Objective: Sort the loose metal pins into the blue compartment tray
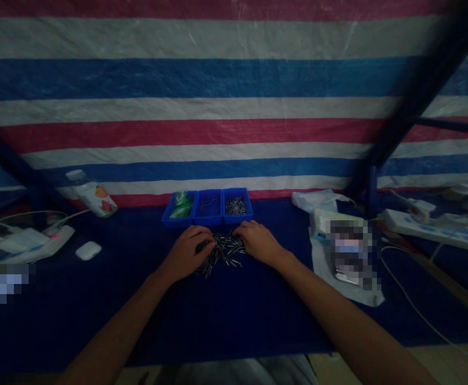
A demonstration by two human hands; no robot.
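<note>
Backdrop: striped sheeting (pixel 234 77), 3 colours (red, white, blue), creased, slightly glossy.
Frame: 2 dark blue slanted posts, 1 at left (pixel 13 160), 1 at right (pixel 402 112); crossbar (pixel 450 125) at right.
Table: dark blue top (pixel 225 315).
Floor: pale (pixel 454 355), partly visible.
Light: dim, uneven.

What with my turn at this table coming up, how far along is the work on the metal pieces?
Perhaps partway. The right blue bin holds many small metal pieces, the middle bin a few; whether they came from the pile, I can't tell. The left hand and right hand are both at the loose pile on the table, which looks like what is left.
</note>
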